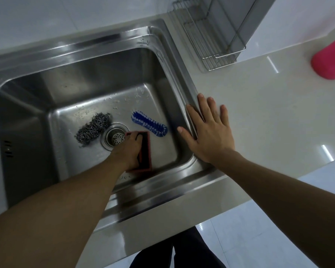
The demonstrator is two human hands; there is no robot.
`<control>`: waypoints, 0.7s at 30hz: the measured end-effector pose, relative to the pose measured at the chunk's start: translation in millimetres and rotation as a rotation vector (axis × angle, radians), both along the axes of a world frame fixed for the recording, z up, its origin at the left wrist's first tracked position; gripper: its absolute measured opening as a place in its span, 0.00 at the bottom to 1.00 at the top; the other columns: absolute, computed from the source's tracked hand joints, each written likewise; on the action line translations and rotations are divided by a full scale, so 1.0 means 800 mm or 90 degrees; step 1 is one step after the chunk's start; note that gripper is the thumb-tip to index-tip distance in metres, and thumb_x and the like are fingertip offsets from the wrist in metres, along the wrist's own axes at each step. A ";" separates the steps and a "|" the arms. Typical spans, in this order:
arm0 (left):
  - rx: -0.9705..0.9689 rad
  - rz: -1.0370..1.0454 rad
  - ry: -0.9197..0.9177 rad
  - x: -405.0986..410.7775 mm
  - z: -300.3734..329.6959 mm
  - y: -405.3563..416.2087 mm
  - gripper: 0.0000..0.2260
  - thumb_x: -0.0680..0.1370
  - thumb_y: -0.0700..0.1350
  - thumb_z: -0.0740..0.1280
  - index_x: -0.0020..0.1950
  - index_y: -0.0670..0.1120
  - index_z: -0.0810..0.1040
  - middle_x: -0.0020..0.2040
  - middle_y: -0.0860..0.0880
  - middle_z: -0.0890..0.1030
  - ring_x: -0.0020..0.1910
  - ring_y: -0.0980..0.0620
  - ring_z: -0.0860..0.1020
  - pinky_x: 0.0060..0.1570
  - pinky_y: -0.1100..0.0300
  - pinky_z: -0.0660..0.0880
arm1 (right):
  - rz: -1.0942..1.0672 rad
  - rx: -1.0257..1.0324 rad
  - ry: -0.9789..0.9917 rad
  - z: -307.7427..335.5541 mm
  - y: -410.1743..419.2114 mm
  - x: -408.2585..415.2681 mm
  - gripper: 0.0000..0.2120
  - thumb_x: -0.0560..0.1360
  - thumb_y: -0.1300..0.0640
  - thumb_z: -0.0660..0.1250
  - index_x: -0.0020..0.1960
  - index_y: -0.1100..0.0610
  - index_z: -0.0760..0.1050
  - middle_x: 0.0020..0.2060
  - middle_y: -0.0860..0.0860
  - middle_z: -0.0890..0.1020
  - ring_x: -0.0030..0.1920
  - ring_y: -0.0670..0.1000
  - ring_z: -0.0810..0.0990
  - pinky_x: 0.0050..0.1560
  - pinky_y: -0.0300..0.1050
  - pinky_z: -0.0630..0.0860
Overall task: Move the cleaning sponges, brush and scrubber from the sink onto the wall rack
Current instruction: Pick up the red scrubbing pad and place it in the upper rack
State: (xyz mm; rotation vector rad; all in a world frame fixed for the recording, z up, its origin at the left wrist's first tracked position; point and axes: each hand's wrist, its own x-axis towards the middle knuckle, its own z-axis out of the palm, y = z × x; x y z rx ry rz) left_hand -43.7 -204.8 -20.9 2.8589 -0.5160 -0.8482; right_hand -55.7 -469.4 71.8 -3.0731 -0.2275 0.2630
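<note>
The left arm reaches forward and down, bare to the wrist, and the left hand (pixel 129 151) is curled with its fingers closed around what it grips. The right arm stretches out straighter; the right hand (pixel 207 130) lies palm down, flat, fingers spread and thumb out to the side.

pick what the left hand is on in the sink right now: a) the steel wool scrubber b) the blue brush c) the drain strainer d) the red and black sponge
d, the left hand has its grip closed on the red and black sponge on the sink floor, while the blue brush and steel wool scrubber lie untouched beside the drain strainer.
</note>
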 end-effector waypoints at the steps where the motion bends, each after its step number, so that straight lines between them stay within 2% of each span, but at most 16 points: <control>1: -0.004 0.014 0.005 0.001 0.004 -0.001 0.50 0.60 0.54 0.80 0.75 0.41 0.60 0.71 0.42 0.64 0.68 0.43 0.66 0.60 0.46 0.76 | 0.000 0.000 0.000 0.000 0.000 0.000 0.39 0.80 0.28 0.37 0.84 0.47 0.47 0.84 0.54 0.41 0.83 0.59 0.38 0.81 0.65 0.40; 3: -0.016 0.053 0.007 0.002 0.015 -0.003 0.49 0.58 0.56 0.81 0.72 0.40 0.63 0.66 0.43 0.65 0.63 0.44 0.68 0.59 0.49 0.76 | 0.001 -0.001 0.005 0.001 0.000 0.000 0.39 0.80 0.28 0.37 0.84 0.47 0.47 0.84 0.54 0.41 0.83 0.59 0.37 0.81 0.65 0.40; 6: -0.052 0.109 0.011 0.003 0.043 -0.005 0.47 0.56 0.56 0.82 0.68 0.40 0.65 0.61 0.45 0.63 0.56 0.46 0.71 0.55 0.52 0.77 | 0.003 0.002 0.022 0.003 -0.001 0.000 0.38 0.80 0.28 0.37 0.84 0.46 0.45 0.84 0.53 0.39 0.82 0.59 0.37 0.81 0.64 0.40; 9: -0.082 0.128 0.011 0.007 0.078 -0.004 0.45 0.57 0.55 0.81 0.67 0.39 0.65 0.58 0.47 0.61 0.52 0.48 0.72 0.54 0.53 0.77 | 0.007 0.023 0.046 0.010 -0.003 0.000 0.38 0.80 0.28 0.37 0.84 0.46 0.43 0.83 0.53 0.37 0.82 0.58 0.34 0.81 0.63 0.38; 13: -0.121 0.139 -0.032 0.017 0.130 0.002 0.45 0.59 0.56 0.80 0.69 0.39 0.66 0.59 0.48 0.62 0.56 0.49 0.69 0.59 0.54 0.76 | 0.012 0.099 0.053 0.034 -0.007 0.001 0.38 0.81 0.29 0.39 0.84 0.47 0.41 0.83 0.51 0.36 0.81 0.56 0.33 0.81 0.61 0.37; 17: -0.154 0.161 -0.074 0.030 0.192 0.002 0.48 0.58 0.58 0.78 0.72 0.41 0.65 0.63 0.48 0.64 0.60 0.50 0.69 0.62 0.55 0.73 | 0.009 0.117 -0.010 0.073 -0.017 0.010 0.38 0.81 0.30 0.41 0.84 0.48 0.37 0.83 0.51 0.35 0.82 0.55 0.33 0.81 0.57 0.37; 21: -0.167 0.156 -0.146 0.045 0.259 -0.005 0.46 0.59 0.60 0.77 0.71 0.44 0.65 0.63 0.48 0.64 0.60 0.50 0.68 0.62 0.58 0.71 | -0.021 0.123 -0.085 0.119 -0.033 0.021 0.39 0.82 0.29 0.41 0.84 0.49 0.35 0.82 0.50 0.34 0.81 0.52 0.30 0.81 0.55 0.34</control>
